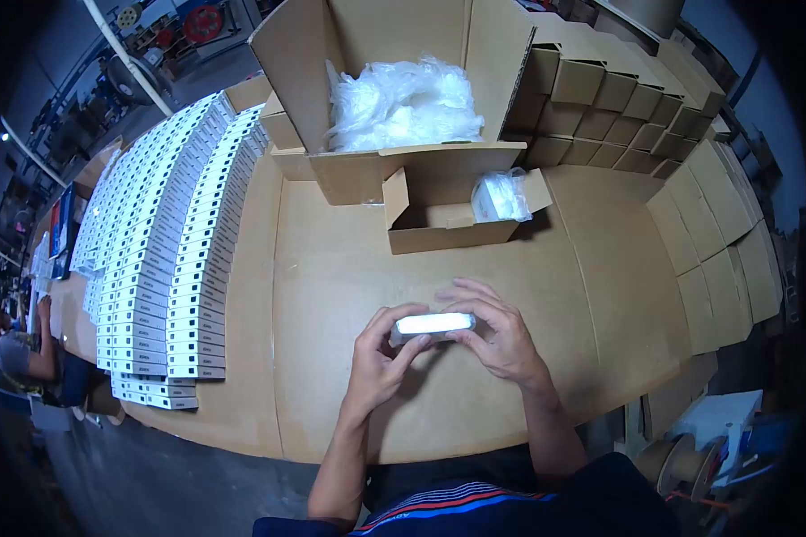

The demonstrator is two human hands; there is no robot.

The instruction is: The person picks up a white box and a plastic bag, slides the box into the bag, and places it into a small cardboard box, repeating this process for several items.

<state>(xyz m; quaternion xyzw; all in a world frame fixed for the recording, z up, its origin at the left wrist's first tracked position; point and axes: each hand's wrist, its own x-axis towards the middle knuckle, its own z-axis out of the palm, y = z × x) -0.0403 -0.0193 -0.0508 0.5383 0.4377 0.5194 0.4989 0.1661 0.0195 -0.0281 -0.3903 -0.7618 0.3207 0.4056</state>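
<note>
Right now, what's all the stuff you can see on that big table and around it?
white boxes: many, white, long rows on the table's left
big carton: one, brown, open, back middle
plastic bags: a heap, clear, inside the big carton
small carton: one, brown, open, in front of the big carton
wrapped bundle: one, clear plastic, at the small carton's right end
folded cartons: many, brown, stacked at back right
table: one, brown top
other person: one, far left edge
slim box: one, white, between both hands
left hand: one, gripping the slim box's left end
right hand: one, gripping its right end
</note>
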